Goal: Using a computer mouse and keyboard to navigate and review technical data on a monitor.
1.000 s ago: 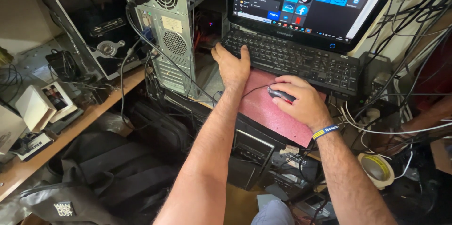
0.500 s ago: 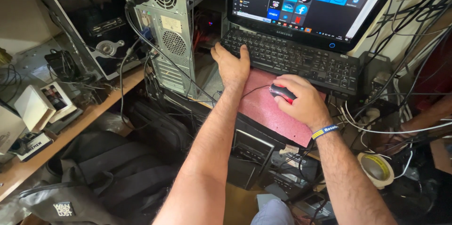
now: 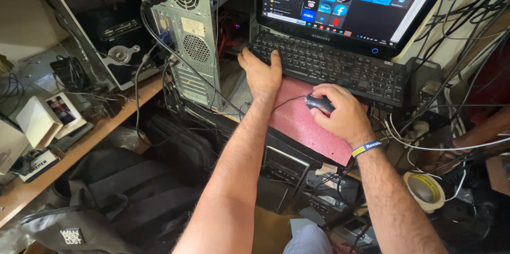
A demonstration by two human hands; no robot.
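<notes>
Mouse [image 3: 319, 102] lies on the red pad [image 3: 297, 124], long axis running near-right to far-left, nose toward the keyboard [image 3: 340, 65]. Right hand [image 3: 342, 113] cups it closed. Left hand [image 3: 262, 73] rests open, flat, fingers on the keyboard's left edge.

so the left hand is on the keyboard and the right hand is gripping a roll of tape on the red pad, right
Not quite. The right hand is gripping a dark mouse, not a roll of tape, on the red pad. The left hand is on the keyboard, as you said. The head view shows it.
</notes>
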